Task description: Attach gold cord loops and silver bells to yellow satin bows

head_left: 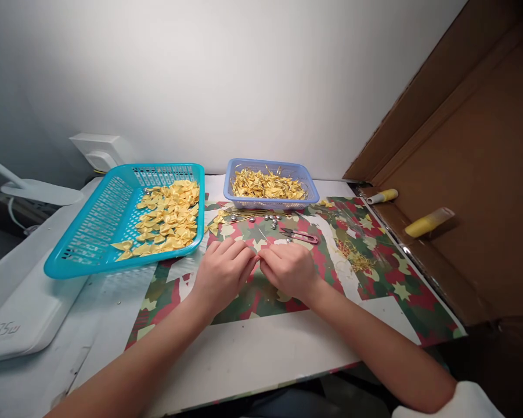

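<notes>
My left hand (225, 271) and my right hand (289, 268) meet at the fingertips over the patterned sheet. Both are closed in a pinch, and what they hold is too small and hidden to name. A thin needle-like piece (263, 234) shows just above the fingertips. Behind my right hand lie small pink-handled snips (305, 237). Several silver bells (273, 219) rest beyond my hands, in front of the purple basket (265, 204), which holds yellow bows with golden ties. To the left stands a turquoise basket (87, 238) with yellow bows (174, 215) inside.
Golden thread scraps (356, 256) lie on the patterned sheet (403, 290) at the right. A white device marked 35W (30, 319) and a lamp base (47, 193) are at the left. Yellow tubes (429, 222) stick out from the cardboard wall (474, 145) on the right.
</notes>
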A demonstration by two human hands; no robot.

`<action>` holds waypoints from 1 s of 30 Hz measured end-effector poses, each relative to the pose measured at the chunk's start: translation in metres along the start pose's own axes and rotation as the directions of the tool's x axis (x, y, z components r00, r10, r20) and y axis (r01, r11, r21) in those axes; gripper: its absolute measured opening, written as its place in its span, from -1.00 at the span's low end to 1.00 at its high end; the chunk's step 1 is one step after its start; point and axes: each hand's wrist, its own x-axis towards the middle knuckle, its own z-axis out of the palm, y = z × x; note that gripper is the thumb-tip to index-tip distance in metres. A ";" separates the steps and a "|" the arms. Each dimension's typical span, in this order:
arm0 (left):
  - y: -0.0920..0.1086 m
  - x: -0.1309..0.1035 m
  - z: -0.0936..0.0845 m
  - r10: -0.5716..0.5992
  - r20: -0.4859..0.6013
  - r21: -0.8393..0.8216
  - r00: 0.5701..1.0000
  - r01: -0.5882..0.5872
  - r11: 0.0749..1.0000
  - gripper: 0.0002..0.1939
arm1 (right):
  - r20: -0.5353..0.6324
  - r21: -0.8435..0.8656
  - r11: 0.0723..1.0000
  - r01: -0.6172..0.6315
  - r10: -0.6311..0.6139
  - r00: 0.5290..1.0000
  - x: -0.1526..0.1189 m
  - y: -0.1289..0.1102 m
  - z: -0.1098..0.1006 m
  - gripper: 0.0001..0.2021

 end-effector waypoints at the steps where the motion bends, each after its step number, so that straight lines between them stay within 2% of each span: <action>1: -0.001 0.000 0.001 -0.006 -0.004 0.008 1.000 0.006 1.000 -0.74 | 0.012 0.007 1.000 -0.017 0.016 1.000 -0.002 0.002 0.001 -0.71; 4: -0.003 -0.001 0.002 -0.038 -0.040 0.026 0.998 0.039 0.999 -0.78 | 0.037 0.037 0.993 -0.114 0.112 0.993 -0.010 0.011 0.003 -0.73; 7: -0.004 -0.002 0.003 -0.053 -0.056 0.033 0.997 0.055 0.998 -0.80 | 0.068 0.057 0.966 -0.253 0.249 0.966 -0.020 0.026 0.003 -0.77; 12: -0.007 -0.003 0.005 -0.102 -0.042 0.009 0.994 0.103 0.995 -0.79 | 0.088 0.061 0.869 -0.491 0.485 0.870 -0.031 0.047 0.004 -0.84; 15: -0.006 -0.004 0.007 -0.123 -0.029 -0.021 0.992 0.122 0.992 -0.80 | 0.115 0.170 0.807 -0.565 0.553 0.825 -0.032 0.046 0.004 -0.86; 19: -0.002 -0.004 0.008 -0.114 -0.023 -0.058 0.993 0.113 0.992 -0.82 | 0.200 0.341 0.787 -0.515 0.474 0.857 -0.029 0.037 0.004 -0.80; 25: 0.001 -0.006 0.010 -0.114 -0.013 -0.097 0.993 0.112 0.989 -0.83 | 0.319 0.352 0.802 -0.483 0.383 0.867 -0.031 0.041 0.007 -0.82; 30: 0.001 -0.007 0.012 -0.123 0.044 -0.091 0.991 0.127 0.988 -0.82 | 0.395 0.378 0.847 -0.375 0.219 0.892 -0.032 0.042 0.003 -0.73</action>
